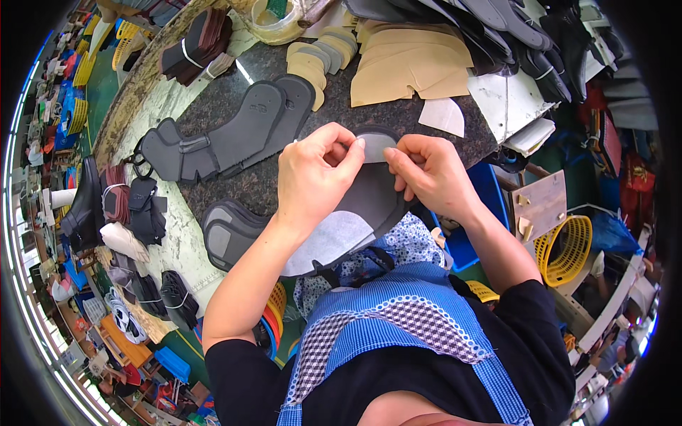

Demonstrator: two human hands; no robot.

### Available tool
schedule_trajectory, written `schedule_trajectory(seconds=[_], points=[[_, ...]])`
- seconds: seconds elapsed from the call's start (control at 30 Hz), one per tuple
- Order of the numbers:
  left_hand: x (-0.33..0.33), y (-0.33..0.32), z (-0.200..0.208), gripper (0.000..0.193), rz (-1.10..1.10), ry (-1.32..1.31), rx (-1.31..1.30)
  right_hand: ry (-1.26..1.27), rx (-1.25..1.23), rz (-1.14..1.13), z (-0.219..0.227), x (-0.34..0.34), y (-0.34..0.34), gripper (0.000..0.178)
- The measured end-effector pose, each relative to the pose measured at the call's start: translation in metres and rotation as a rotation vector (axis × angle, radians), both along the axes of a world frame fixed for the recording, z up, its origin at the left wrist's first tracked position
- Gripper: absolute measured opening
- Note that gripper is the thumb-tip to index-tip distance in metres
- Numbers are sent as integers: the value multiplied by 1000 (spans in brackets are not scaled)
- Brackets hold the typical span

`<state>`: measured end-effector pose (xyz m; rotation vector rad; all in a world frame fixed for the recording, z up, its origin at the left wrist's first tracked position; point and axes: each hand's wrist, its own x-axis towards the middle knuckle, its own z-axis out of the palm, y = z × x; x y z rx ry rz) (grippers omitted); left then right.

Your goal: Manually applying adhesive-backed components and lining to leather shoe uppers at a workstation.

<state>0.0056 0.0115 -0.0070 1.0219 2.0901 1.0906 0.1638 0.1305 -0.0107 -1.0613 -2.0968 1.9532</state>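
Observation:
A dark shoe upper piece (376, 186) lies at the near edge of the table in front of me, with a large light-grey lining piece (330, 240) on its lower part. A small grey patch (373, 150) sits at its far end. My left hand (312, 174) pinches the patch's left edge between thumb and forefinger. At its right edge, my right hand (430, 174) has thumb and fingers closed on the patch. More dark upper pieces (231, 238) with grey patches are stacked under my left forearm.
Black uppers (245, 131) lie at the left on the dark stone slab (227, 192). Beyond my hands are small tan and grey pieces (309, 67) and large tan pieces (412, 64). A blue bin (486, 213) and a yellow basket (565, 248) stand to the right, below the table.

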Motion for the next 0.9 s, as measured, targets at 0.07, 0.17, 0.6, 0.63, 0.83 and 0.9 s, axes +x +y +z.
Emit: schedule_trajectory(seconds=[0.07, 0.17, 0.6, 0.63, 0.83, 0.9], points=[[0, 3, -3, 12, -3, -29, -8, -7, -10, -17, -2, 0, 2, 32], [-2, 8, -3, 14, -22, -28, -36, -32, 43, -27, 0, -4, 2, 31], [-123, -78, 36, 59, -16, 746, -170, 62, 475, -66, -17, -1, 3, 41], [-140, -100, 26, 67, -57, 735, -262, 147, 402, -110, -21, 3, 4, 40], [-163, -138, 9, 40, -199, 882, -200, 229, 324, -313, 3, 16, 61, 22], [-169, -145, 13, 35, -213, 981, -204, 164, 764, -161, -2, 2, 82, 16]])
